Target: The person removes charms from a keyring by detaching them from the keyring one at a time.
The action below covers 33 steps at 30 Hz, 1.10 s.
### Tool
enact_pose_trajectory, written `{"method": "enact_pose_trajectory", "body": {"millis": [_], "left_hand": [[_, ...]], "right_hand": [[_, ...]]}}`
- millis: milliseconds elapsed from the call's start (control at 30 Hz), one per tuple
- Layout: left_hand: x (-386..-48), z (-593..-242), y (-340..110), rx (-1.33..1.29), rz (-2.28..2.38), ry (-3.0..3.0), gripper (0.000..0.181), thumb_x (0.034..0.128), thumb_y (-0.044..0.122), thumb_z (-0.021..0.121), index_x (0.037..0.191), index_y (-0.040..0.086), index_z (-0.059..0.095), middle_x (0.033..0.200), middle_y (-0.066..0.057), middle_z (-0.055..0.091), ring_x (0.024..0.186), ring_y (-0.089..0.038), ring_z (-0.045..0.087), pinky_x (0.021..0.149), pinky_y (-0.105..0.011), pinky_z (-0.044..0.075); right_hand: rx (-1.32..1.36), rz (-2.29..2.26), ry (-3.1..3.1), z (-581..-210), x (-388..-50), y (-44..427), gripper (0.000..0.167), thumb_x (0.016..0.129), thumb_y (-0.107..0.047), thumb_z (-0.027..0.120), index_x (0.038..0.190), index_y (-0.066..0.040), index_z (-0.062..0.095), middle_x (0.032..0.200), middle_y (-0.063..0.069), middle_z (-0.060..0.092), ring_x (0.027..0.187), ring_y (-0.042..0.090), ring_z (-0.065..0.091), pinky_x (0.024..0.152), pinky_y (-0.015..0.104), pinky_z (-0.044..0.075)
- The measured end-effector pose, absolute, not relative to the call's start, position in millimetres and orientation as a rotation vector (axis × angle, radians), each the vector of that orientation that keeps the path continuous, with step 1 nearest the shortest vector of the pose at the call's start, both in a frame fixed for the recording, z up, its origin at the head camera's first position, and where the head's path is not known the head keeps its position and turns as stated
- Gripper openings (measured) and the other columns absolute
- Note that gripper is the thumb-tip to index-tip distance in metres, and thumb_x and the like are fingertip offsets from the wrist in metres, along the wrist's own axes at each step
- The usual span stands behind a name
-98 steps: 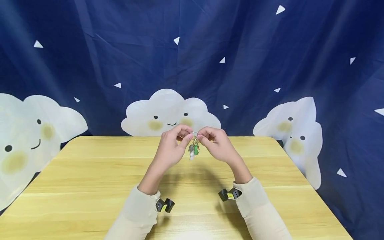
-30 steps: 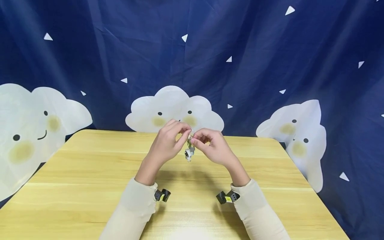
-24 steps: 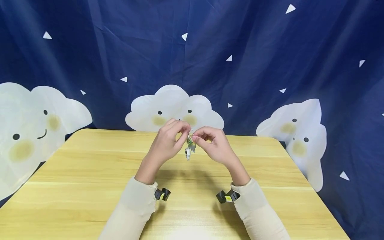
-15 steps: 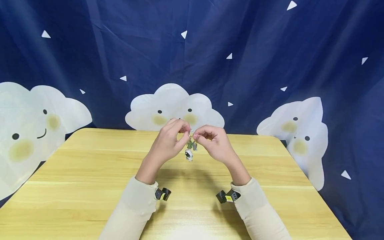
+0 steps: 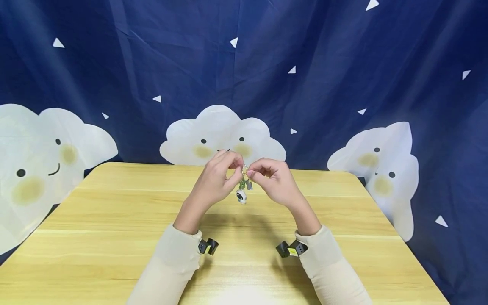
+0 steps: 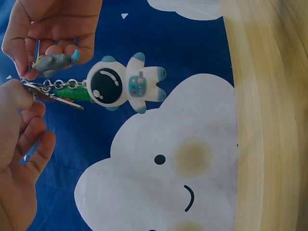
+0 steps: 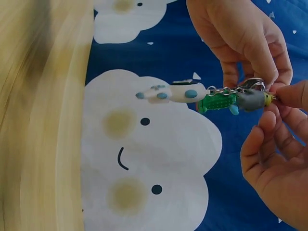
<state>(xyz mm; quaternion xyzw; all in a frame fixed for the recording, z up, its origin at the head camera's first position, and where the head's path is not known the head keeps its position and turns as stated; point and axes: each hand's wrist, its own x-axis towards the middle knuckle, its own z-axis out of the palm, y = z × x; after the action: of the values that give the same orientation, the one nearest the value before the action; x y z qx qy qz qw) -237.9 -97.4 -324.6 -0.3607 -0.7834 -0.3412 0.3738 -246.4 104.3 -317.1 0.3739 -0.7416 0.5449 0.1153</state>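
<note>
My left hand (image 5: 215,180) and right hand (image 5: 275,181) meet above the far part of the table, both pinching a bunch of keychain charms. From it hangs a white astronaut charm (image 6: 126,84) with a dark visor, on a silver chain (image 6: 71,83). Beside the chain lie a green charm (image 7: 217,102) and a flat metal piece (image 6: 57,98), partly covered. A grey charm with a blue tip (image 6: 54,62) is at my right fingers; in the right wrist view its yellow end (image 7: 268,98) is between the fingertips. The ring is mostly hidden by the fingers.
A light wooden table (image 5: 126,220) lies below the hands. Behind it hangs a dark blue curtain (image 5: 190,63) with white triangles and smiling white clouds (image 5: 223,127). Each wrist carries a small black camera.
Since the earliest frame the bunch has turned: the astronaut's dark visor now faces the head view, and the green charm shows less. Both hands have kept their pinch, with only slight shifts.
</note>
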Motion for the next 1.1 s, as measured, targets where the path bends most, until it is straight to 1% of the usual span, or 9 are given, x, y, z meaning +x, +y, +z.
{"method": "enact_pose_trajectory", "body": {"millis": [167,333,500,700,800,967,1100], "left_hand": [[-237,-324,-97,-0.911,-0.867,-2.104,0.009,0.0889,-0.001,0.057,0.093,0.007,0.055,0.082,-0.005,0.053,0.080,-0.018,0.049,0.069,-0.030,0.045],[-236,-323,-97,-0.932,-0.901,-2.131,0.010,0.0900,-0.001,0.055,0.092,0.008,0.053,0.083,-0.006,0.051,0.080,-0.019,0.048,0.070,-0.030,0.043],[-235,-321,-96,-0.981,-0.916,-2.105,0.011,0.0916,-0.003,0.056,0.095,0.007,0.056,0.087,-0.004,0.055,0.084,-0.019,0.051,0.075,-0.031,0.046],[-235,-321,-96,-1.016,-0.868,-2.088,0.011,0.0954,-0.004,0.059,0.097,0.006,0.061,0.094,-0.003,0.064,0.090,-0.019,0.055,0.082,-0.032,0.049],[-234,-319,-95,-1.030,-0.823,-2.070,0.009,0.0982,-0.002,0.063,0.098,0.007,0.063,0.096,-0.004,0.067,0.090,-0.020,0.057,0.081,-0.033,0.050],[-233,-318,-94,-1.000,-0.814,-2.053,0.004,0.0985,0.002,0.066,0.100,0.006,0.067,0.097,-0.004,0.069,0.088,-0.020,0.058,0.077,-0.032,0.050],[-232,-317,-95,-1.000,-0.746,-2.038,0.004,0.0989,0.002,0.065,0.102,0.003,0.068,0.098,-0.006,0.069,0.090,-0.022,0.060,0.081,-0.033,0.051]], "right_hand": [[1.106,1.605,-2.177,-318,-247,104,0.012,0.092,0.003,0.063,0.089,-0.001,0.074,0.079,0.006,0.068,0.068,0.018,0.054,0.057,0.026,0.042],[1.109,1.610,-2.187,-317,-246,104,0.015,0.092,0.005,0.061,0.088,-0.002,0.074,0.078,0.006,0.067,0.064,0.016,0.051,0.055,0.025,0.041],[1.089,1.659,-2.194,-317,-248,107,0.016,0.093,0.005,0.058,0.089,0.000,0.073,0.075,0.005,0.062,0.059,0.015,0.046,0.053,0.025,0.037],[1.066,1.675,-2.227,-316,-248,110,0.014,0.095,0.002,0.060,0.088,-0.001,0.073,0.072,0.005,0.058,0.058,0.016,0.043,0.052,0.025,0.035],[1.026,1.642,-2.259,-315,-248,113,0.015,0.095,0.001,0.060,0.088,-0.002,0.072,0.070,0.005,0.056,0.056,0.016,0.041,0.052,0.026,0.034],[0.977,1.619,-2.285,-312,-248,115,0.014,0.096,-0.001,0.061,0.088,-0.002,0.072,0.069,0.006,0.055,0.055,0.016,0.040,0.051,0.026,0.033],[0.985,1.611,-2.292,-310,-248,115,0.013,0.096,-0.001,0.062,0.089,-0.002,0.072,0.070,0.007,0.056,0.055,0.017,0.042,0.050,0.026,0.034]]}}
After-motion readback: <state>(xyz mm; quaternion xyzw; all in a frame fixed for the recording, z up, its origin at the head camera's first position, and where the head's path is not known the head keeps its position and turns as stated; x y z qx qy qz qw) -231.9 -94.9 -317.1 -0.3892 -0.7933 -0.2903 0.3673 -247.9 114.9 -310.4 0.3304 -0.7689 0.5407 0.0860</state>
